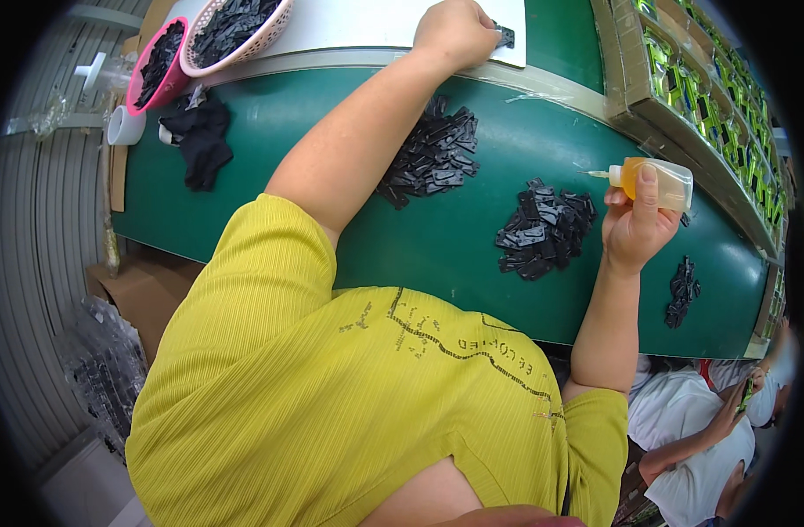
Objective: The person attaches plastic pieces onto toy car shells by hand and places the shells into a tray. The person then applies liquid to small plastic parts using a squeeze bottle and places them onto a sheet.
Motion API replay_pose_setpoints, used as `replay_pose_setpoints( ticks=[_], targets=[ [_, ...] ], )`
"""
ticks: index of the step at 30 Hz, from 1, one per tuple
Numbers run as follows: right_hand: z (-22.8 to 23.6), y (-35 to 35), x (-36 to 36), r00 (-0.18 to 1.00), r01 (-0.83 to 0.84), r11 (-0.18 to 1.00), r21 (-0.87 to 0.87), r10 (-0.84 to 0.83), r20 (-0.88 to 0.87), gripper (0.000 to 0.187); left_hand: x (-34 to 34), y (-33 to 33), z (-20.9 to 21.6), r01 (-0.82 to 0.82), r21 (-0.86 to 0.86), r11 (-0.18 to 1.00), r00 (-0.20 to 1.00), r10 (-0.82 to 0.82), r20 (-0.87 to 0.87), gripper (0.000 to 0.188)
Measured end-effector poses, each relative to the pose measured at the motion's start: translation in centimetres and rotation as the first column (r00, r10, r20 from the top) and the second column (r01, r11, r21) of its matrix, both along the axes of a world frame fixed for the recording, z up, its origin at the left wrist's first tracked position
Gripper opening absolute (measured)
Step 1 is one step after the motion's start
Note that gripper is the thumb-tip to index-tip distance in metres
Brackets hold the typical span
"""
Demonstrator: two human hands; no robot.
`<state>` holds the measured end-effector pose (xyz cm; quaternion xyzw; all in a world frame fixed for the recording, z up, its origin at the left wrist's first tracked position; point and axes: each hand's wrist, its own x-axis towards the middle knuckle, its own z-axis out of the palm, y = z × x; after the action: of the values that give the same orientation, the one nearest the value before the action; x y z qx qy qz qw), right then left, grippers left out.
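Observation:
My left hand (454,37) is at the far side of the table, over a white board (358,25). Its fingers are closed at a small black plastic piece (504,37) near the board's right edge; the fingertips are partly hidden. On the right, my right hand (639,227) grips a small squeeze bottle (670,184) of clear plastic with amber liquid inside. The bottle is tipped on its side, its thin needle nozzle pointing left. Below the nozzle lies a pile of flat black plastic pieces (542,230). A second pile of black pieces (432,151) sits partly behind my left forearm.
At the far left stand a pink basket (279,39) and a pink tub (140,79), both holding black pieces. Dark cloth (204,140) lies near them. A cardboard tray (630,79) of green items lines the right. Co-workers (700,430) sit at lower right.

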<state>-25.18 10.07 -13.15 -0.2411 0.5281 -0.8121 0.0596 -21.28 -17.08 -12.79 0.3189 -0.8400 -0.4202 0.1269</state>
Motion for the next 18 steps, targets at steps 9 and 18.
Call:
replay_pose_setpoints(
  ticks=[9, 18],
  targets=[
    [0.1, 0.3, -0.8, 0.999, 0.02, 0.999, -0.035, -0.021, -0.042, 0.009, 7.5, 0.9, 1.8, 0.309, -0.234, 0.922, 0.933, -0.246, 0.263, 0.036],
    [2.7, -1.8, 2.5, 0.994, -0.073, 0.997, -0.001, 0.073, -0.087, 0.01, 8.3, 0.8, 0.7, 0.282, -0.207, 0.937, 0.885, -0.171, 0.433, 0.031]
  ],
)
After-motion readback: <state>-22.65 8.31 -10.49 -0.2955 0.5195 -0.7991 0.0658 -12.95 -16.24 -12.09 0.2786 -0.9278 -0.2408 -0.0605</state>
